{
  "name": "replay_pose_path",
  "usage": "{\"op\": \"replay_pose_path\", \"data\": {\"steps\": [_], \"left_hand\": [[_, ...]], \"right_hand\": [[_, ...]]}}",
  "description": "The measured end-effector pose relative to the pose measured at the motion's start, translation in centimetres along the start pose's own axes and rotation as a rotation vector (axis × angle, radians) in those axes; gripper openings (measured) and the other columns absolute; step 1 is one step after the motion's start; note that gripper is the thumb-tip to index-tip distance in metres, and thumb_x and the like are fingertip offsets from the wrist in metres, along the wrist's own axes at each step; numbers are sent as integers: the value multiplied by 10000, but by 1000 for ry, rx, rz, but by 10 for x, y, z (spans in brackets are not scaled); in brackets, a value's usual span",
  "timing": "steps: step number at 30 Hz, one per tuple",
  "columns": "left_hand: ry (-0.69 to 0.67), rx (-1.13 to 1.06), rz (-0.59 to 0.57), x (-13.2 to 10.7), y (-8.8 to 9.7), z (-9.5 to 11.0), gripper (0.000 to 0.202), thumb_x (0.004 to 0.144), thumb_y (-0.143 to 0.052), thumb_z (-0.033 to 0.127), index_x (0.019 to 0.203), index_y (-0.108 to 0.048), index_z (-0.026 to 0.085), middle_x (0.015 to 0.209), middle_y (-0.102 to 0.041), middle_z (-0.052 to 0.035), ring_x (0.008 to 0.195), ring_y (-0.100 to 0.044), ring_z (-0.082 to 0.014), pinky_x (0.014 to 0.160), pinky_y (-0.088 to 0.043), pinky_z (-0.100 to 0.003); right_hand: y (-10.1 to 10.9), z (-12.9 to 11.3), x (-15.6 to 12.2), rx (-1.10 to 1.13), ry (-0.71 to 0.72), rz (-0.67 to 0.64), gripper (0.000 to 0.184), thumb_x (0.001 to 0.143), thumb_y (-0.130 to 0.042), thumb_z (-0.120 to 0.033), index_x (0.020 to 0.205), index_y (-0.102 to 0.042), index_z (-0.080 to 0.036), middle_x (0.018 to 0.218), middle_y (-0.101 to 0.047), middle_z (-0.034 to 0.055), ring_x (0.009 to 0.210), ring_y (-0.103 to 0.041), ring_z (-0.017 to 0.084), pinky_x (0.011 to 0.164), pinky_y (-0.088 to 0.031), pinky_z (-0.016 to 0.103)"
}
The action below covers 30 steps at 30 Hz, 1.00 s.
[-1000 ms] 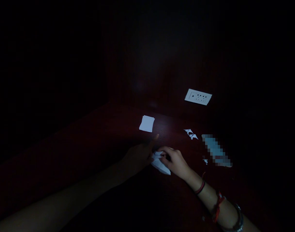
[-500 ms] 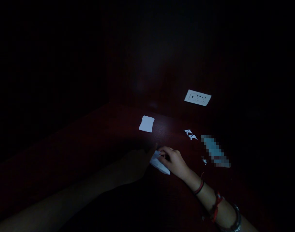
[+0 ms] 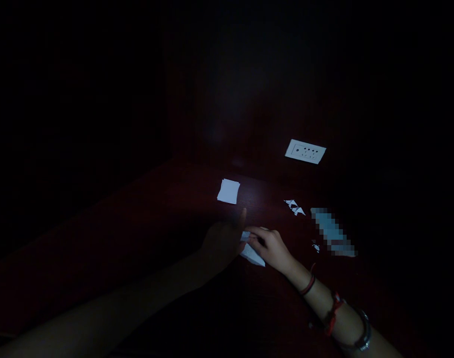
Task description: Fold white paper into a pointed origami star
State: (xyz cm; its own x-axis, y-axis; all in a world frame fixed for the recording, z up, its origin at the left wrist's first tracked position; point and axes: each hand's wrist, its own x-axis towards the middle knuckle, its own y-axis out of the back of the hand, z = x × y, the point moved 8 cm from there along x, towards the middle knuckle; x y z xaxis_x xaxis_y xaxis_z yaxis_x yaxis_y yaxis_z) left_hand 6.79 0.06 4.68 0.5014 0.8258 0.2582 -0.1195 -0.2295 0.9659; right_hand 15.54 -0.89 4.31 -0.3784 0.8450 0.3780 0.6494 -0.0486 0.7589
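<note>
A folded piece of white paper (image 3: 254, 256) with faint markings lies on the dark red tabletop between my hands. My right hand (image 3: 271, 250) grips its upper right side with bent fingers and thumb. Deep in shadow, my left hand (image 3: 224, 244) covers the paper's left part, its thumb side pressed on the paper and one finger pointing up and away. The other left fingers are too dark to make out. Beyond my hands sits a small stack of white paper sheets (image 3: 228, 191).
Folded paper pieces (image 3: 295, 207) lie right of the stack, with a tiny scrap (image 3: 315, 246) nearer me. A pixelated bluish flat object (image 3: 332, 231) rests at the right. A white power socket panel (image 3: 305, 151) is set in the back wall. The surroundings are very dark.
My left hand has shifted right and slightly forward, covering more of the folded paper, and its raised finger now stands out more. My right hand keeps its grip.
</note>
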Motion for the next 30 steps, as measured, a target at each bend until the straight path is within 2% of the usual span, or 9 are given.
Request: {"op": "replay_pose_path", "data": {"steps": [7, 14, 18, 21, 23, 27, 30], "left_hand": [[-26, 66, 69, -3, 0, 4, 641, 772, -400, 187, 1310, -60, 117, 740, -578, -58, 637, -536, -186, 583, -388, -293], [-6, 56, 73, -1, 7, 9, 598, 802, -378, 258, 1305, -99, 93, 713, -577, -84, 652, -544, -212, 612, -390, -326], [71, 1, -12, 3, -2, -2, 469, 805, -358, 198, 1251, -241, 115, 740, -582, -98, 669, -560, -228, 588, -398, -327], [95, -64, -62, 4, -9, -10, 300, 810, -340, 174, 1100, -407, 140, 761, -582, -91, 670, -572, -221, 567, -407, -313], [81, -84, -67, 3, -10, -11, 225, 816, -338, 180, 1008, -454, 156, 754, -583, -73, 660, -574, -208, 564, -410, -303], [52, -126, -63, 2, -8, -11, 199, 815, -356, 199, 989, -451, 174, 787, -583, -56, 676, -568, -190, 578, -413, -292], [20, -169, -47, 2, -6, -9, 255, 806, -369, 185, 1057, -413, 183, 915, -568, -55, 784, -554, -177, 644, -417, -276]], "right_hand": [[-2, 4, -1, 72, -66, -33, 251, 800, -429, -200, 1023, -543, -196, 798, -638, 11, 699, -576, 113, 630, -427, 202], [-1, 5, 0, 105, -89, -7, 198, 787, -456, -206, 943, -577, -192, 823, -642, 20, 734, -590, 128, 650, -433, 227], [0, 7, -1, 120, -105, 6, 149, 770, -480, -215, 874, -578, -175, 790, -641, 17, 715, -591, 126, 628, -436, 221], [0, 7, -3, 134, -90, -9, 127, 780, -463, -219, 822, -572, -169, 770, -638, 15, 705, -592, 117, 618, -435, 209], [-1, 6, -3, 128, -79, -16, 139, 789, -449, -231, 807, -572, -169, 766, -638, 15, 707, -593, 116, 619, -435, 209], [-1, 11, -3, 163, -129, 7, 223, 771, -485, -268, 973, -517, -179, 805, -653, 17, 727, -603, 127, 654, -452, 233], [0, 14, -3, 166, -157, 27, 290, 766, -495, -247, 1048, -469, -188, 793, -659, 13, 723, -608, 130, 667, -458, 245]]}}
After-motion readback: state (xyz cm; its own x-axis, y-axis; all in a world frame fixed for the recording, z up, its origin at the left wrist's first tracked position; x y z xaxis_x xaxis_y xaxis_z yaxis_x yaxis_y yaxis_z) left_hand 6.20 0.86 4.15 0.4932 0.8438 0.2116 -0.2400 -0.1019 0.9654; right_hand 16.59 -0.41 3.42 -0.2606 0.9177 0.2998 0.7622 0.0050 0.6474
